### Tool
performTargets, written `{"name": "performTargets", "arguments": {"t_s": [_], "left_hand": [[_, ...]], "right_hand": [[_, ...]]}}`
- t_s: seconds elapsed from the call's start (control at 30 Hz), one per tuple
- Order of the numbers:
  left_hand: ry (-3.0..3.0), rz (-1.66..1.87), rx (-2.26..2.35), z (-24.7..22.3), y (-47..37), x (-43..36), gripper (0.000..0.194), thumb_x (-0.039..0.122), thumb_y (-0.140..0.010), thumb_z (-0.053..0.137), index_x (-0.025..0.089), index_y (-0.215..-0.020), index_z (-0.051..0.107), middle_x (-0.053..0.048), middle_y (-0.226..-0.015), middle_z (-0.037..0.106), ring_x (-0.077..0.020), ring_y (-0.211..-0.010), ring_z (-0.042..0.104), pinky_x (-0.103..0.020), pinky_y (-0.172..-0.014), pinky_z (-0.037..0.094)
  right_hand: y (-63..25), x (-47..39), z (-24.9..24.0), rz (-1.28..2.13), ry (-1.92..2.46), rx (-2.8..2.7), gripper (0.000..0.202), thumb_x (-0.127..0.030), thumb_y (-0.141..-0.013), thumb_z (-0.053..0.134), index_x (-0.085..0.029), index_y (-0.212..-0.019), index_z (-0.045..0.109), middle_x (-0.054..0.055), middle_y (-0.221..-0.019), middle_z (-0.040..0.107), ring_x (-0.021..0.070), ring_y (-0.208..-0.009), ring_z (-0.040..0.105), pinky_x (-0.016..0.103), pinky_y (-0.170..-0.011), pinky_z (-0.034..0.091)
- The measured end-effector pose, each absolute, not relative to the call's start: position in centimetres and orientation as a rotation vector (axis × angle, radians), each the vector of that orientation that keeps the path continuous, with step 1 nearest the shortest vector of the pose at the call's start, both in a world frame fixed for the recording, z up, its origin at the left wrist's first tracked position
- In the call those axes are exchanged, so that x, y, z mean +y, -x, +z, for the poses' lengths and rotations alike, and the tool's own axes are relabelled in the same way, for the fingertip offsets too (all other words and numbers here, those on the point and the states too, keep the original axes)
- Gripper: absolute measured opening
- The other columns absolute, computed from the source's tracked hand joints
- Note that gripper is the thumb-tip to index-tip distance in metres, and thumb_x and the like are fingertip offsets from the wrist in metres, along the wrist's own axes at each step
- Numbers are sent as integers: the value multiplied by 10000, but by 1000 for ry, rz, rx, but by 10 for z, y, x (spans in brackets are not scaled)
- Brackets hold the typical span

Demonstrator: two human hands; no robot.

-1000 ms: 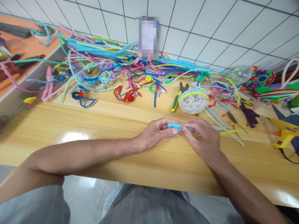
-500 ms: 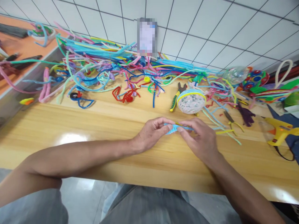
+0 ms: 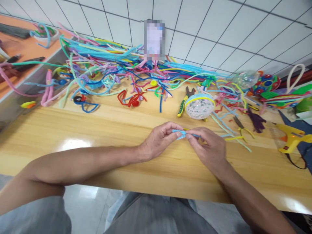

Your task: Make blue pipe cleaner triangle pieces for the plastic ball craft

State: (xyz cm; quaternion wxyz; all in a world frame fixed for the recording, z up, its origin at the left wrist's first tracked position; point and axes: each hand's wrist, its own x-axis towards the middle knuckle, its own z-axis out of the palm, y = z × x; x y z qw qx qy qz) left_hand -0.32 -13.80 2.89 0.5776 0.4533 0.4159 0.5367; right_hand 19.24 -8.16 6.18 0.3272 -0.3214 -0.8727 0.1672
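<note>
A small piece of light blue pipe cleaner (image 3: 180,134) is held between both hands above the wooden table (image 3: 102,130). My left hand (image 3: 159,139) pinches its left end between thumb and fingers. The thumb and index finger of my right hand (image 3: 209,144) grip its right side, where a blue strand runs along under the fingers. The fingertips of the two hands almost meet. Just beyond them stands a clear ball with speckled filling (image 3: 200,108), ringed by a yellow and blue band. How the blue piece is wound is too small to tell.
Many coloured pipe cleaners (image 3: 107,52) lie along the tiled wall, with a phone (image 3: 154,39) upright among them. Green-handled pliers (image 3: 183,103), small yellow pliers (image 3: 242,128) and a yellow glue gun (image 3: 291,138) lie ahead and to the right. A clear bin (image 3: 19,100) borders the left.
The fingers have shifted slightly on the blue piece, and its left end shows more above my left thumb. Both hands still grip it at nearly the same place.
</note>
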Motion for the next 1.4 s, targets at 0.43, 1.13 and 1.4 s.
{"name": "performTargets", "arguments": {"t_s": [0.43,1.13,1.4], "left_hand": [[-834,1261,810,29,4,-138,354,393,-883,826,173,-1133,708,-36,-1032,738,-151,-950,683,-296,-923,534],[-515,1135,594,32,7,-136,369,401,-767,940,223,-1078,853,-76,-1060,828,-171,-975,746,-304,-908,608],[-520,1093,632,34,8,-135,367,384,-719,972,214,-1026,864,-67,-1022,829,-149,-901,747,-287,-898,593]], "right_hand": [[-194,-80,56,267,755,-2259,144,-100,-932,703,-232,-981,733,7,-852,799,136,-653,675,277,-631,526],[-200,-76,71,771,1000,-2050,82,-184,-871,720,-234,-848,780,-26,-723,765,120,-582,632,244,-520,440],[-202,-77,73,695,896,-2113,112,-143,-892,715,-239,-878,770,-26,-739,753,115,-594,618,265,-560,451]]}}
